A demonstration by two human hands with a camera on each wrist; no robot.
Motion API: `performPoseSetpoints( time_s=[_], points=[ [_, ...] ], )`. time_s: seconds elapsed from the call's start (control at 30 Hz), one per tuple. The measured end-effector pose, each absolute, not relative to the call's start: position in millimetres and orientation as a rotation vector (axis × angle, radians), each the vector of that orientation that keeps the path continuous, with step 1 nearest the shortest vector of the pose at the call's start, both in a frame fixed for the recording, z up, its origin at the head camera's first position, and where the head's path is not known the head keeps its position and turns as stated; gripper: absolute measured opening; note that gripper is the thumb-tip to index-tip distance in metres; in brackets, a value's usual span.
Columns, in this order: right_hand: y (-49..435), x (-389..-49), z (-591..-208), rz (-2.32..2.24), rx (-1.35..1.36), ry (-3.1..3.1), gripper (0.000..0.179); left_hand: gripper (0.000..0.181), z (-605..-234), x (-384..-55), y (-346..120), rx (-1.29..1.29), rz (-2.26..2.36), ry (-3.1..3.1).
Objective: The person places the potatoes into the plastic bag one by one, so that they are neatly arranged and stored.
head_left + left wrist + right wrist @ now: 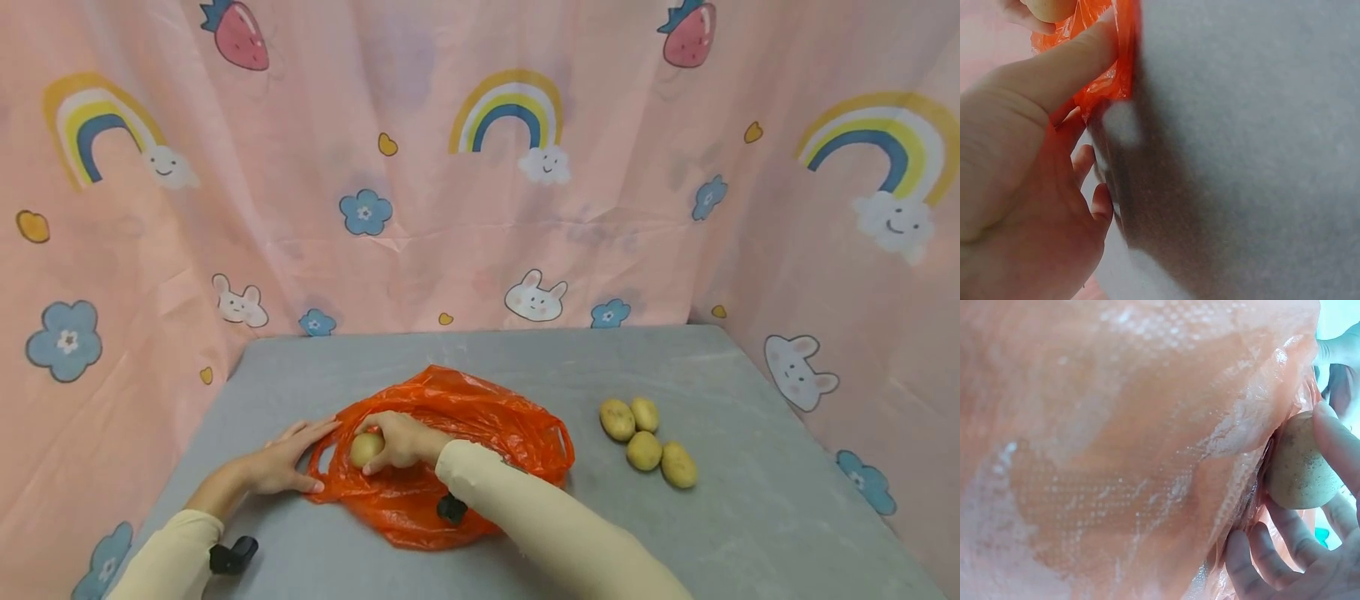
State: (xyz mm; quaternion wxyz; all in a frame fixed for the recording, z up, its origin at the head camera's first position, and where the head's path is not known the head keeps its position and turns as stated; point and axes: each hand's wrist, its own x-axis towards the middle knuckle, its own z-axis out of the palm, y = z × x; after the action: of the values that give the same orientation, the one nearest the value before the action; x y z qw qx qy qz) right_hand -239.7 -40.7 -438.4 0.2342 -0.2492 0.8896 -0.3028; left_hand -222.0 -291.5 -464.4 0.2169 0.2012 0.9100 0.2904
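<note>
A red-orange plastic bag (pixel 465 417) lies spread and crumpled on the table. Over its left part, my right hand (pixel 405 440) grips a yellow-brown potato (pixel 367 450) between thumb and fingers; the right wrist view shows the potato (pixel 1302 469) up close against the bag's film. My left hand (pixel 281 462) rests at the bag's left end, its fingers extended along the handle loop. In the left wrist view the left thumb (pixel 1079 62) presses on the bag (pixel 1107 81), while the other fingers are partly hidden beneath and behind it.
Several potatoes (pixel 643 450) sit grouped on the grey table (pixel 750 533), right of the bag. Pink printed curtains (pixel 465 250) hang around the back and sides of the table.
</note>
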Motion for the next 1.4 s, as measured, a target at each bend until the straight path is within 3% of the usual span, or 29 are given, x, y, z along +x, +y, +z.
performPoseSetpoints(
  time_s=[0.43, 0.83, 1.1, 1.4],
  points=[
    [-35.9, -245.9, -437.2, -0.805, -0.751, 2.432, 0.054, 0.095, -450.0, -222.1, -282.3, 0.540, 0.793, 2.512],
    [-18.3, -256.6, -423.9, -0.814, -0.858, 2.278, 0.081, 0.097, -449.9, -223.9, -284.6, 0.553, 0.781, 2.531],
    [-0.3, -247.0, -415.0, -0.738, -0.808, 2.308, 0.070, 0.099, -458.8, -218.8, -288.1, 0.564, 0.749, 2.512],
    [33.5, -240.4, -376.5, -0.739, -0.892, 2.299, 0.065, 0.098, -464.3, -218.9, -288.2, 0.569, 0.757, 2.530]
  ],
)
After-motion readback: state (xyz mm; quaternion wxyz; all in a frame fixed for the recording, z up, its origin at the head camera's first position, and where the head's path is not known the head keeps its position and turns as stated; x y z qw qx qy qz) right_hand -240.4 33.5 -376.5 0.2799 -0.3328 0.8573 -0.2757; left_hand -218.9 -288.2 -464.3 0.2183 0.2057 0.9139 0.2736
